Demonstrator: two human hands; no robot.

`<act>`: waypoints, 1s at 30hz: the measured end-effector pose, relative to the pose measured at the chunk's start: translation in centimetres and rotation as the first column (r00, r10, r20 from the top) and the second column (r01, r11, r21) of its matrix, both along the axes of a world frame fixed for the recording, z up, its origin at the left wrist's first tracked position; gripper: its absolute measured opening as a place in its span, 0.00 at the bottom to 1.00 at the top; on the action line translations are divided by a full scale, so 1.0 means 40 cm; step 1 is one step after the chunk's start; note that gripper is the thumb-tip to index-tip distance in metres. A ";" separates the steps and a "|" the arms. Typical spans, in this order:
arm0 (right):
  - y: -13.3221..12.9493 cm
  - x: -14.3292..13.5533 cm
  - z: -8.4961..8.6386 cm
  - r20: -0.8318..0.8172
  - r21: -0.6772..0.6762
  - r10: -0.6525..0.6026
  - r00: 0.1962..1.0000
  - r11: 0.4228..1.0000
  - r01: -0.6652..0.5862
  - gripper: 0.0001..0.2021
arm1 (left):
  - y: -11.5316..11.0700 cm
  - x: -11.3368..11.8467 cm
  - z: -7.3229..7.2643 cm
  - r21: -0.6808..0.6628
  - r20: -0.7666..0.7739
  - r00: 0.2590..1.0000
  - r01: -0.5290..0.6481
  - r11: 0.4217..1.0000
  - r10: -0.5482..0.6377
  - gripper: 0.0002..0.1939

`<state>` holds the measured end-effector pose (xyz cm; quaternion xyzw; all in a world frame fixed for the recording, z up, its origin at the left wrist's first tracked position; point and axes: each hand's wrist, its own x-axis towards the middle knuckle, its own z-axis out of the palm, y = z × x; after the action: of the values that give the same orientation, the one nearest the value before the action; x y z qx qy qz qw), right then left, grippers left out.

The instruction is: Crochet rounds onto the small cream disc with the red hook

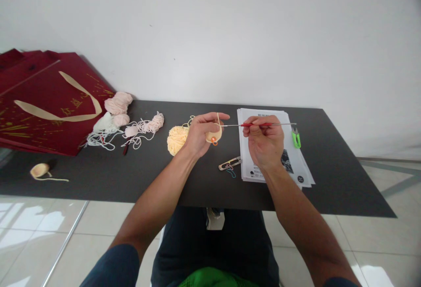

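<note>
"What are your hands doing?"

"My left hand (200, 135) pinches a small round cream crochet piece (210, 135) with an orange marker (213, 140) on it; its index finger points out with a strand of yarn (218, 118) over it. My right hand (265, 140) pinches the red grip of a crochet hook (234, 125), whose tip reaches the piece."

"So where is the piece?"

"In my left fingers, above the dark table (338, 168)."

"And close by?"

"A yellow yarn ball (176, 140) lies just beside my left hand. Under my right hand are printed sheets (301, 170), with green snips (296, 139) at their right edge and patterned snips (229, 163) by their left."

"Farther out?"

"To the left, pale pink yarn (155, 123) and white yarn (103, 123) lie in loose tangles, near a dark red bag (49, 98) with cream handles. A second cream piece (40, 170) sits in front of the bag, its tail trailing right. Behind the table is a pale wall (230, 37)."
</note>
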<state>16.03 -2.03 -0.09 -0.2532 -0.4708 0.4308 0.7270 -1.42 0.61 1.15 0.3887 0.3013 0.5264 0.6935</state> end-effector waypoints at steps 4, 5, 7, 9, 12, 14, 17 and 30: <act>-0.002 -0.003 -0.001 0.030 0.005 -0.011 0.999 1.000 0.010 0.09 | 0.004 -0.003 0.002 -0.010 0.036 0.999 0.031 0.999 -0.031 0.18; -0.002 -0.003 -0.001 0.035 0.010 -0.010 0.999 1.000 0.010 0.09 | 0.005 -0.004 0.001 -0.011 0.053 0.998 0.047 0.999 -0.046 0.18; -0.001 -0.003 -0.002 0.040 0.017 -0.004 0.999 1.000 0.003 0.09 | 0.006 -0.005 -0.001 -0.019 0.083 0.994 0.079 0.997 -0.077 0.18; 0.000 -0.002 -0.001 0.032 0.002 0.009 0.999 1.000 -0.009 0.09 | 0.008 -0.005 -0.002 -0.033 0.099 0.990 0.105 0.994 -0.101 0.18; 0.002 0.000 0.002 -0.008 -0.065 0.047 0.999 0.997 -0.048 0.11 | 0.010 -0.007 -0.001 -0.052 0.118 0.986 0.123 0.991 -0.116 0.17; 0.004 0.003 0.003 -0.050 -0.123 0.089 0.995 0.988 -0.094 0.13 | 0.011 -0.009 0.001 -0.062 0.139 0.984 0.125 0.990 -0.115 0.15; 0.008 0.005 0.000 -0.140 -0.214 0.142 0.980 0.962 -0.170 0.14 | 0.008 -0.010 0.001 -0.053 0.115 0.988 0.109 0.993 -0.102 0.10; 0.001 -0.053 -0.030 -0.236 -0.380 0.029 0.971 0.917 -0.120 0.09 | -0.001 0.030 -0.035 0.182 -0.218 0.956 -0.157 0.971 0.196 0.15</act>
<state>13.92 -1.98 -1.28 -0.3246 -0.2989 0.5696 0.6934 -0.22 0.55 -0.26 0.4750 0.3706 0.5597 0.5690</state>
